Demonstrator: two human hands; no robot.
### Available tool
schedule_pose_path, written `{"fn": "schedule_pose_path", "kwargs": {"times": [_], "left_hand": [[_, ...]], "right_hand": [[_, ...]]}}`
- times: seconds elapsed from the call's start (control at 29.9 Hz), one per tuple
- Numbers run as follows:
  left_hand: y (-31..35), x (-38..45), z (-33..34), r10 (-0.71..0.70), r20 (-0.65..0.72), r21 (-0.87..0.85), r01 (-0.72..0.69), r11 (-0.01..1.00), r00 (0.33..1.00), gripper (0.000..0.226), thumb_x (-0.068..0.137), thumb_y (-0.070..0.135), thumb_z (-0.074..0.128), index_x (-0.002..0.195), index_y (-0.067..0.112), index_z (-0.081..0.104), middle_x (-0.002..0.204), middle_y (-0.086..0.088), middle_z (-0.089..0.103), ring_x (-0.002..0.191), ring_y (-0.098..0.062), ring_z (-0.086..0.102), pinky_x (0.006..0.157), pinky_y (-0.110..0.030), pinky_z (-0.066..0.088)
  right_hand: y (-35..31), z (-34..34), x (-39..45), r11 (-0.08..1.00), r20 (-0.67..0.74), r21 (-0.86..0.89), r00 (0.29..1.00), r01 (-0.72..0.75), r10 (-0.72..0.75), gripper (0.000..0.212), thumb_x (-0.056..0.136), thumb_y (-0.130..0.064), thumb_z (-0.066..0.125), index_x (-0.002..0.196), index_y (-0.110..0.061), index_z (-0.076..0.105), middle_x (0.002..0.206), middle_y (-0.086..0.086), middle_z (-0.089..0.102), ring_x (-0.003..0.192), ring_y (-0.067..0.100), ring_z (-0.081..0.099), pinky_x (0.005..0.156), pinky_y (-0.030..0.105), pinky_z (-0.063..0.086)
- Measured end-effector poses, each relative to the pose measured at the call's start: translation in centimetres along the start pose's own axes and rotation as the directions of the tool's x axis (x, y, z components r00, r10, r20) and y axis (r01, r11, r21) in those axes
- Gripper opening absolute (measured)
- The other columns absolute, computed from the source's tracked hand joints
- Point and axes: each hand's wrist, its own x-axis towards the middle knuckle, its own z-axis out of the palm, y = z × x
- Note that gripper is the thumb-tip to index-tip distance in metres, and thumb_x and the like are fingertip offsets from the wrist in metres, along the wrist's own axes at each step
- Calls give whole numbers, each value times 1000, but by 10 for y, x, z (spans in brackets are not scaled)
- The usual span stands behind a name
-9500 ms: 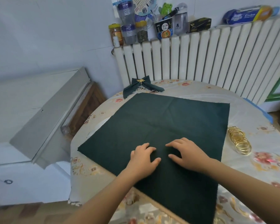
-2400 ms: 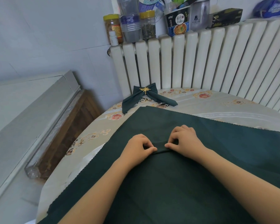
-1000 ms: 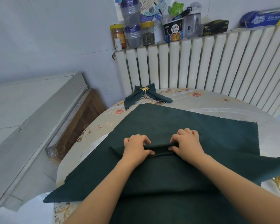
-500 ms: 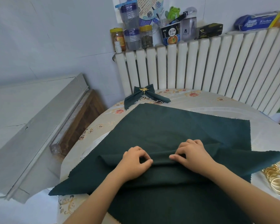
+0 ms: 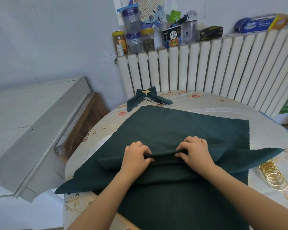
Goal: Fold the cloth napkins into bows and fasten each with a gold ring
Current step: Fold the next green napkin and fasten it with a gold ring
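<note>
Since half a second back: pleat lifted higher, drawn a little toward the far edge, ridge tighter between the hands.

Dark green napkin [image 5: 181, 127] spread diagonal across table [image 5: 214, 103], near part hanging over the front edge. Left hand [image 5: 136, 156] and right hand [image 5: 195, 151] side by side at the middle, fingers [image 5: 192, 141] curled over the raised fold, thumbs under, both pinching cloth. Short bridge of fold stretched between them.

Risks, as judged:
- Uneven pinch heights, so pleat skewed and bow lopsided.
- Pleat slack outside the hands; side wings loose, likely to fan open on release of either grip.
- Overhang weight at front edge, possible drag of the whole napkin off the table during gathering.
- Right wing tip close to gold rings [image 5: 273, 173]; sweep of cloth could scatter or roll them toward the edge.
- One hand needed for a ring later, so pleats held by one grip only, slip likely.

Finished bow [image 5: 147, 97] with gold clasp at far edge, apart from the working napkin.

Table round, floral cover. White radiator [image 5: 206, 68] behind, jars, cups and boxes along its top. Grey box-like unit [image 5: 32, 130] at left, wooden panel beside it. White walls.
</note>
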Motion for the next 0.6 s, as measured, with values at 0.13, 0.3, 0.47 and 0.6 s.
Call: {"fn": "schedule_pose_path", "kwargs": {"times": [0.13, 0.3, 0.47, 0.6], "left_hand": [[2, -26, 3, 59, -66, -69, -64, 996, 996, 13, 72, 21, 77, 76, 18, 65, 84, 13, 48, 86, -10, 47, 80, -23, 39], [1, -60, 1, 132, 15, -110, -130, 985, 991, 13, 80, 33, 67, 89, 25, 62, 95, 16, 51, 95, -3, 46, 89, -20, 37], [-8, -77, -2, 151, 116, -100, -139, 985, 982, 21, 81, 38, 70, 98, 26, 65, 108, 20, 53, 105, 3, 44, 96, -16, 36], [-4, -81, -2, 122, 51, -72, -118, 990, 991, 13, 86, 30, 66, 95, 23, 71, 111, 16, 59, 106, 3, 47, 91, -10, 33]], "right_hand": [[3, -7, -18, 996, -5, 36, 997, 82, -82, 14, 65, -26, 84, 73, -24, 72, 81, -8, 62, 84, 20, 55, 83, 29, 25], [3, -24, -40, 988, 198, 26, 968, 151, -154, 25, 79, -49, 67, 97, -32, 70, 99, -17, 61, 101, 8, 48, 84, 20, 22], [11, -32, -60, 983, 353, -35, 922, 181, -158, 39, 80, -57, 60, 116, -42, 62, 114, -24, 54, 112, 2, 42, 90, 18, 17], [11, -29, -67, 958, 219, -164, 956, 235, -197, 28, 61, -38, 86, 86, -35, 75, 84, -19, 68, 80, 9, 63, 73, 22, 40]]}}
